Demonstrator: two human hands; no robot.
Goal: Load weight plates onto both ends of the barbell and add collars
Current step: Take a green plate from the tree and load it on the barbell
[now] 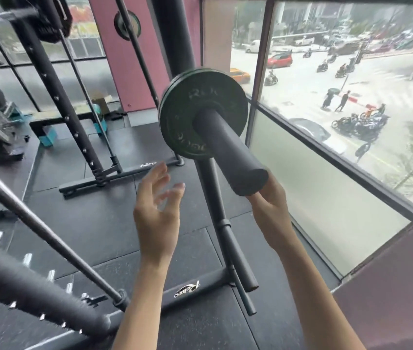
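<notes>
Plates seated on the sleeve, collar not yet fitted.
Green weight plates (182, 114) sit far up the barbell sleeve (228, 147), above and beyond both hands. The left hand (156, 210) hovers below the sleeve, fingers spread, holding nothing. The right hand (272, 205) is under the sleeve's end with its fingertips hidden, so its grip cannot be told; probably steadying the bar.

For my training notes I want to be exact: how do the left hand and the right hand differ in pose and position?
The left hand is in free air beside the barbell sleeve, touching nothing; the right hand is just under the sleeve's end. The left hand's fingers are spread and all visible; the right hand's fingertips are hidden behind the sleeve. Both are bare, raised, and lower than the weight plate.
</notes>
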